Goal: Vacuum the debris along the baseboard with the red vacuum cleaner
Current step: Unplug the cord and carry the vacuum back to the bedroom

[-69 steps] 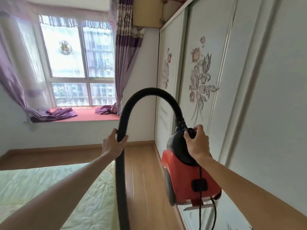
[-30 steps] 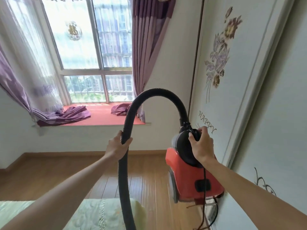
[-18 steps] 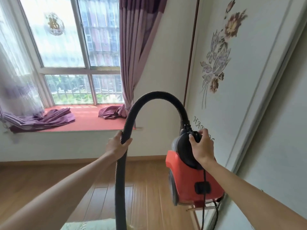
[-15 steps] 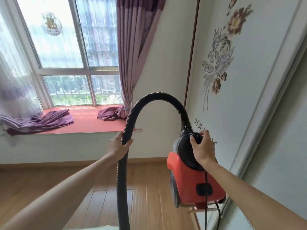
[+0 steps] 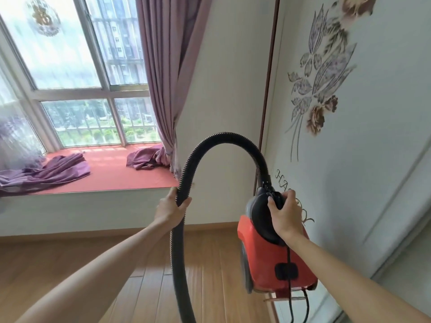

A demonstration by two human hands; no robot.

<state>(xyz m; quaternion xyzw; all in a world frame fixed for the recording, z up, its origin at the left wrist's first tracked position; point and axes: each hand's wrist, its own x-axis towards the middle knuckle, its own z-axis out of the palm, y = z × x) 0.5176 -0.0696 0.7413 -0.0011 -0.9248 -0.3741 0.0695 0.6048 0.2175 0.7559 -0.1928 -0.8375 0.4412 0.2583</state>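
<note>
The red vacuum cleaner (image 5: 263, 259) hangs in the air at the right, carried by its black top handle. My right hand (image 5: 285, 213) is closed around that handle. A black ribbed hose (image 5: 224, 138) arches up from the vacuum's top and drops down on the left. My left hand (image 5: 171, 207) grips the hose about halfway down. The hose's lower end runs out of the frame's bottom edge, so its nozzle is hidden. A wooden baseboard (image 5: 70, 235) runs along the wall under the window seat. I cannot make out any debris.
A white wardrobe door with a flower pattern (image 5: 326, 89) fills the right side, close to the vacuum. A red window seat (image 5: 107, 173) with purple curtain fabric (image 5: 51, 171) lies ahead under the window. The floor (image 5: 58, 271) is light wood planks. A black cord (image 5: 290, 299) dangles below the vacuum.
I have walked toward the window; the bed has dropped out of view and the window seat and wall are nearer. Both hands keep the same hold on hose and handle.
</note>
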